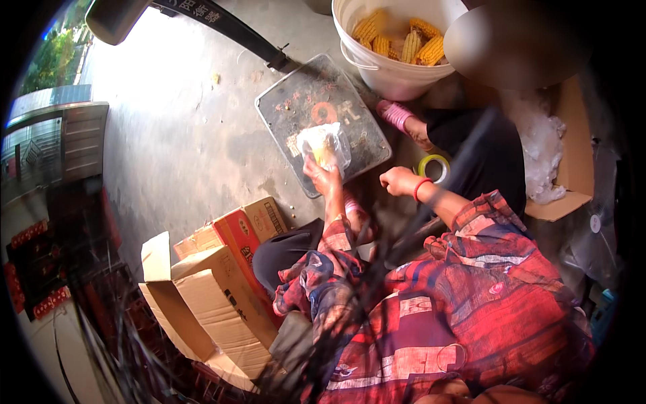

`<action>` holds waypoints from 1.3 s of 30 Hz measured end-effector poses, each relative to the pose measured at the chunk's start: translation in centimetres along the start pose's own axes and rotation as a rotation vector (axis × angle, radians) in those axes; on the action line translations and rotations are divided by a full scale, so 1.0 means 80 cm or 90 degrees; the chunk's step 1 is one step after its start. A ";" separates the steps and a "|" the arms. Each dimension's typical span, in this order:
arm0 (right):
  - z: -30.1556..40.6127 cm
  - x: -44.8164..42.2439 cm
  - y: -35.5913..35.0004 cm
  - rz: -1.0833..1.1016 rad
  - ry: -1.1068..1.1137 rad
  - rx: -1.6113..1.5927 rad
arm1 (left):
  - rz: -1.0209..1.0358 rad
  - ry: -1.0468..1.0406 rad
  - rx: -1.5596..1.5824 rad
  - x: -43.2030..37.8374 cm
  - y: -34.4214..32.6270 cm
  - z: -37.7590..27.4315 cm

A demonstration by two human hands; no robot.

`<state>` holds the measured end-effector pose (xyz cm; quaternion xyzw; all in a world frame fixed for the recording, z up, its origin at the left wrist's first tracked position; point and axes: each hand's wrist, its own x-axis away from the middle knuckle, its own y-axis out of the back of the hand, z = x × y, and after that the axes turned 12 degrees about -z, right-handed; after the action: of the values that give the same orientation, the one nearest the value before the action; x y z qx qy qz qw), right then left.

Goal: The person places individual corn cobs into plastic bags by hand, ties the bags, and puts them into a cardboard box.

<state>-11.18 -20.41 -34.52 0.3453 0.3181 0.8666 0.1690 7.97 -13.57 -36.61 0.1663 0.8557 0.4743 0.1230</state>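
My left hand [324,174] grips a clear plastic bag [337,135] over the dark platform of a floor scale [353,91]. Inside the bag is something yellow, blurred by glare and the plastic. My right hand [399,181], with a red band at the wrist, hovers right of the platform's near corner. Its fingers are curled in, and no object shows in them. Just beyond that hand is a roll of yellow-green tape [434,168], beside my dark trouser leg.
A white bucket [398,78] holds several corn cobs [411,45]. The scale's black post [227,25] slants to the upper left. At left stand open cardboard boxes [222,298]; at right, crumpled clear plastic bags [542,151] fill another carton [575,136]. A blurred round object [515,45] blocks the upper right.
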 end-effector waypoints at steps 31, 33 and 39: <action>0.049 -0.035 0.081 -0.560 0.156 -0.204 | 0.568 0.282 0.384 0.050 0.011 -0.045; 0.005 -0.050 0.068 -0.567 0.054 -0.205 | 0.583 0.205 0.397 0.063 0.006 -0.065; -0.006 -0.036 0.087 -0.389 -0.110 -0.842 | 0.613 0.148 0.514 0.061 0.088 -0.109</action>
<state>-10.00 -27.26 -31.53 0.1337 -0.2039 0.7613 0.6007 1.50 -14.84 -26.35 0.5126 0.8045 0.1316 -0.2698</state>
